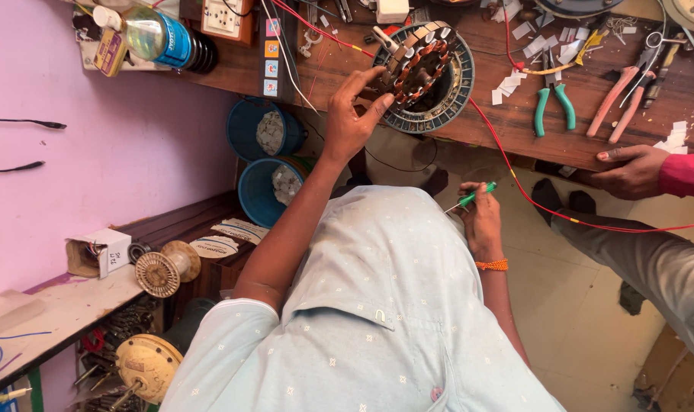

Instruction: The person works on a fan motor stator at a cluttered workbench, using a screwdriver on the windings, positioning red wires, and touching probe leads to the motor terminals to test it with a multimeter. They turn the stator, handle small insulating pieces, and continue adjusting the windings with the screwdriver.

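Note:
A round motor stator (441, 85) with copper-coloured windings lies at the edge of the wooden bench (507, 128). My left hand (351, 114) reaches up to it, fingers and thumb pinching at its left rim. My right hand (480, 223), with an orange band at the wrist, rests low over my lap and grips a small green-handled screwdriver (473, 198) whose metal tip points left. A red wire (516, 177) runs from the stator down past my right hand and off to the right.
Another person's hand (629, 171) in a red sleeve rests on the bench edge at right, their legs below it. Green-handled pliers (554, 107), pink-handled pliers (620, 99) and paper scraps lie on the bench. Two blue buckets (265, 189) stand underneath. A side shelf (72, 305) holds motor parts.

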